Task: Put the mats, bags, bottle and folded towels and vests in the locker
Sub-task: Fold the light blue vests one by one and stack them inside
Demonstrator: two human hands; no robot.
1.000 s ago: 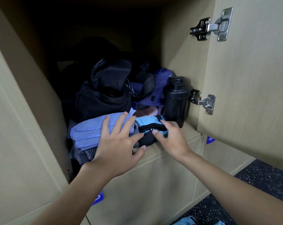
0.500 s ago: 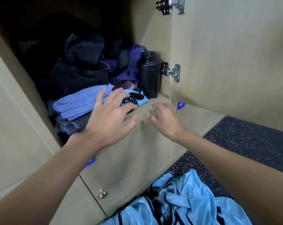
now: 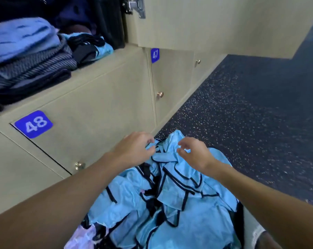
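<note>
Left hand (image 3: 134, 150) pinches the vests (image 3: 170, 198) — right hand (image 3: 193, 153) hovers above.

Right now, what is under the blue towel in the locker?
A striped grey towel and darker folded cloths lie stacked beneath the blue towel. How far back they reach is covered.

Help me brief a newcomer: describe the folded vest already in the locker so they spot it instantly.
Find the open locker above the 48 label. At its front edge, right of the towel stack, lies the folded vest. It alone there is light blue with black trim; the loose vests lie on the floor.
</note>
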